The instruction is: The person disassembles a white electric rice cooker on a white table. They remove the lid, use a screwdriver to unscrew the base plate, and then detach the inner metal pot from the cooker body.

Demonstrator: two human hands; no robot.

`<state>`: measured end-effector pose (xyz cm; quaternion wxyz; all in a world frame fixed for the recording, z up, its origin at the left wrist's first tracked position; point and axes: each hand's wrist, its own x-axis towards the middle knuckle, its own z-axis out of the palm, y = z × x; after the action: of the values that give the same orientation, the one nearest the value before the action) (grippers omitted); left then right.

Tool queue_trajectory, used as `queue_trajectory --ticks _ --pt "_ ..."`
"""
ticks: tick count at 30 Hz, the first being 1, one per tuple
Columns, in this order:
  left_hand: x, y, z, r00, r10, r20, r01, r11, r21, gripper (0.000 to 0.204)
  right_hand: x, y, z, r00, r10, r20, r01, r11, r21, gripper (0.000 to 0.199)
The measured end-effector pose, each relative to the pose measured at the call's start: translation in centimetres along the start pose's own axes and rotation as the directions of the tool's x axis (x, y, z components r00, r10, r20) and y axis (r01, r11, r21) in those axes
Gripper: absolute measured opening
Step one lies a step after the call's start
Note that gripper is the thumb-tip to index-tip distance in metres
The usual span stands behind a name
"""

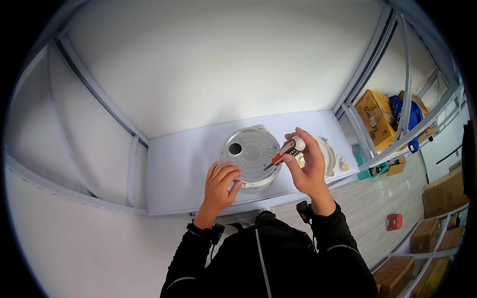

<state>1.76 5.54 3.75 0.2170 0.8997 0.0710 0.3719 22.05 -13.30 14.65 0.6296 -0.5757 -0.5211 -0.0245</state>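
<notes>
A round appliance body (257, 154) with a silver, dimpled metal top and a pale rim stands on the white table. A dark round opening (235, 148) shows at the left of its top. My left hand (221, 186) lies on the near left rim, fingers apart and touching the metal. My right hand (310, 169) holds a screwdriver (289, 150) with a red, black and white handle. Its thin shaft points down and left, over the right side of the metal top. Whether the tip touches the metal, I cannot tell.
Partly behind my right hand lies a white round part (328, 156), with small pieces (343, 164) beside it. White frame bars (360, 131) edge the table (181, 174). Boxes (372, 116), a teal bin (373, 172) and a red stool (394, 222) are off to the right.
</notes>
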Motion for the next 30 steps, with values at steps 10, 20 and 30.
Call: queue_trajectory --ticks 10,20,30 --pt "0.0 0.2 1.1 0.994 -0.007 -0.110 0.007 1.000 0.004 0.027 0.1 -0.3 0.5 1.000 -0.015 0.017 0.015 1.000 0.002 0.062" --pt "1.6 5.1 4.1 0.974 -0.196 -0.112 0.207 0.973 0.104 0.055 0.0 -0.9 1.5 0.997 -0.054 0.049 0.053 0.998 0.026 0.062" --pt "2.3 6.2 4.4 0.968 -0.217 -0.130 0.236 0.958 0.164 0.052 -0.2 -1.2 2.1 0.992 -0.051 0.120 0.048 0.998 0.027 0.061"
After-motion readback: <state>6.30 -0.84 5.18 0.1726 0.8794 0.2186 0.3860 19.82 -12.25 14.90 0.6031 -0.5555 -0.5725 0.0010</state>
